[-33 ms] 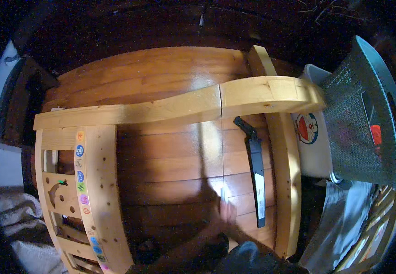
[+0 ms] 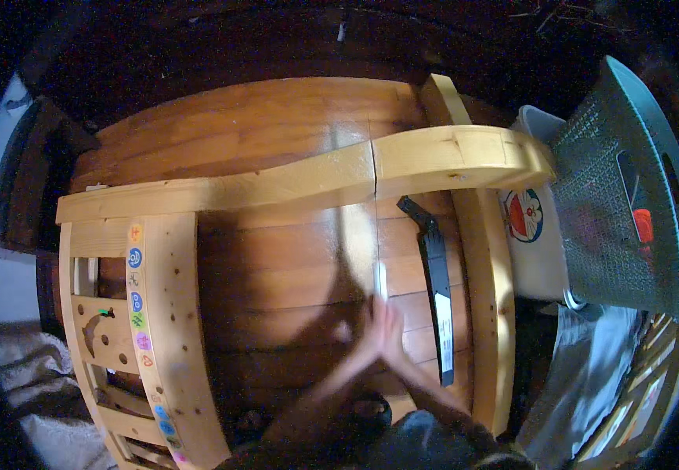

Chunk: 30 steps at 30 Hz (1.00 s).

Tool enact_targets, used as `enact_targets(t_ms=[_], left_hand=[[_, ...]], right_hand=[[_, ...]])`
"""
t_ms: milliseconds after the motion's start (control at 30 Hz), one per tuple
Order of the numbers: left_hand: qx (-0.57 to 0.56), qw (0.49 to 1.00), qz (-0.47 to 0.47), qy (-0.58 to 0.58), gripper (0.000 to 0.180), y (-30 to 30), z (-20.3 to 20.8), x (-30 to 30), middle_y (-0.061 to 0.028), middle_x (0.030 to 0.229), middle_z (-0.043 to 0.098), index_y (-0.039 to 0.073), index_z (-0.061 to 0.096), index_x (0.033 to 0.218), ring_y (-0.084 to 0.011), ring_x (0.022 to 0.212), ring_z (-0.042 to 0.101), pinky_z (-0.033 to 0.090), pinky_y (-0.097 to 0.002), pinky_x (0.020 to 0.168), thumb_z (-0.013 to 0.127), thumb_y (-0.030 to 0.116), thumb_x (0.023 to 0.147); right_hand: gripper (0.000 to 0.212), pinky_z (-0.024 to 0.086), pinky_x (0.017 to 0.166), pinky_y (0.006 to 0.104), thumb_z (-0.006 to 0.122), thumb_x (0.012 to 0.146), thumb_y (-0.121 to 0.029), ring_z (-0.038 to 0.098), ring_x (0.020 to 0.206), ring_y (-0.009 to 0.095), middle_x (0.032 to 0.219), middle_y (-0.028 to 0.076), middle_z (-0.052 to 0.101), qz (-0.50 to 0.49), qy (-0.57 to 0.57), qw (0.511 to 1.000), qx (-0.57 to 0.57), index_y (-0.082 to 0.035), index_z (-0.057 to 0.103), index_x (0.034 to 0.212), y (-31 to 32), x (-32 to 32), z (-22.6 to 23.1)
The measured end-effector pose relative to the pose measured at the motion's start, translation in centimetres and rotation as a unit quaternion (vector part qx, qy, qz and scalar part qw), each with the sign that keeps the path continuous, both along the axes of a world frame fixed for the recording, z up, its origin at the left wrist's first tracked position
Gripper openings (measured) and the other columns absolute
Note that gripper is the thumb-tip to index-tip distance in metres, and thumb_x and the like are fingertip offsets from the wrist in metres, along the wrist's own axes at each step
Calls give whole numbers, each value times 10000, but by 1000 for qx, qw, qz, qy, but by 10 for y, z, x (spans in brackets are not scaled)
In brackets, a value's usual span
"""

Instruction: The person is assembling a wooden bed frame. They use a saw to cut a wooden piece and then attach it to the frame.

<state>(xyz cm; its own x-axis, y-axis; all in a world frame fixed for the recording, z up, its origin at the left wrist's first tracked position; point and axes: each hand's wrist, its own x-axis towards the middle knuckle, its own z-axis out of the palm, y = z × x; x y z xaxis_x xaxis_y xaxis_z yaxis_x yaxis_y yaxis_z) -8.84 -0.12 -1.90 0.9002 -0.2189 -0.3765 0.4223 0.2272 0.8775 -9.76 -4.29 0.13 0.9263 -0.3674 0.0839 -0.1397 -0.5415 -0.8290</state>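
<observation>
My left hand (image 2: 372, 337) and my right hand (image 2: 393, 332) are pressed together, blurred, at the centre. They are closed round the near end of what looks like a handsaw (image 2: 380, 280), its thin blade seen edge-on; the handle is hidden in my fingers. The thin line of the blade runs away from me and crosses a curved pale wooden rail (image 2: 292, 185), its tip showing just past the far edge. On the floor to the right of my hands lies a long black sheath (image 2: 436, 290) with a bent upper end and a white label.
On the left stands a pale wooden panel (image 2: 171, 313) with cutouts and stickers. To the right are a wooden beam (image 2: 494, 313), a white bin (image 2: 543, 270) with a cartoon picture and a teal woven basket (image 2: 613, 211). Grey cloth (image 2: 582, 376) lies below them. The floor (image 2: 277, 274) is wooden planks.
Both hands have moved away from me together, toward the rail, carrying the saw along. Its tip now shows beyond the rail's far edge. The sheath and rail stay in place.
</observation>
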Motion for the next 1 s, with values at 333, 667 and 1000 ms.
enact_targets(t_ms=[333, 667, 1000], left_hand=[[-32, 999, 32, -11, 427, -14, 20, 81, -8, 602, 432, 48, 459, 767, -106, 535, 419, 361, -266, 476, 318, 438, 868], [-10, 998, -24, 61, 364, 29, -56, -96, -83, 723, 511, 43, 504, 867, -213, 640, 501, 408, -332, 524, 354, 375, 869], [55, 997, 9, -51, 431, -13, 29, 114, -31, 691, 461, 52, 468, 779, -139, 633, 428, 383, -295, 553, 299, 437, 872]], right_hand=[[326, 412, 600, 325, 372, 879, -272, 527, 683, 195, 754, 121, 562, 3, 15, 997, 77, 14, 527, 849, -13, 61, 31], [286, 434, 648, 342, 426, 840, -242, 534, 693, 290, 784, 147, 544, -5, -110, 907, -406, 3, 523, 951, 29, -65, -10], [328, 403, 567, 374, 364, 865, -248, 530, 615, 283, 657, 181, 540, -13, -18, 993, 119, 34, 511, 787, -11, 84, 53]])
